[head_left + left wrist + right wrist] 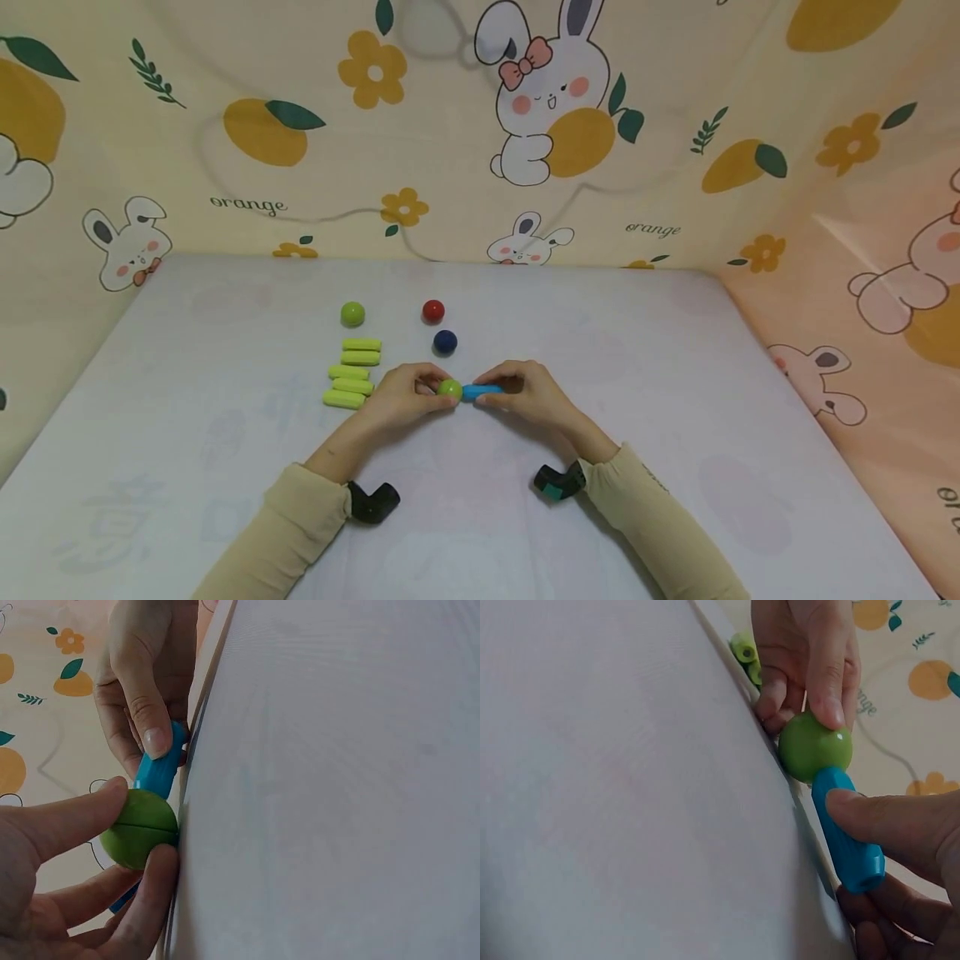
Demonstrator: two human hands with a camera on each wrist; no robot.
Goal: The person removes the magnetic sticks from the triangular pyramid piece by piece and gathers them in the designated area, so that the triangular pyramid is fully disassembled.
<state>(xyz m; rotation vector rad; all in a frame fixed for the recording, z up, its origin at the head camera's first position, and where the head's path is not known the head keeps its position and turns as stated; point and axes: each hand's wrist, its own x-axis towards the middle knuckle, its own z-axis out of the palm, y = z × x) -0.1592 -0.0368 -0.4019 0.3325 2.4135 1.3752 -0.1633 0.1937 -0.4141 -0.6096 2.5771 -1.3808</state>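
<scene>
My left hand pinches a glossy green ball between thumb and fingers, low over the white table. From the other side my right hand grips a blue stick, its near end meeting the ball. In the right wrist view this blue stick has faceted sides and a hole in its free end. A line runs across the green ball in the left wrist view. Another blue piece shows behind the left fingers there, mostly hidden, so whether it joins the ball I cannot tell.
Several yellow-green sticks lie in a column left of my left hand. Beyond the hands are a second green ball, a red ball and a dark blue ball. A printed cloth hangs behind the table.
</scene>
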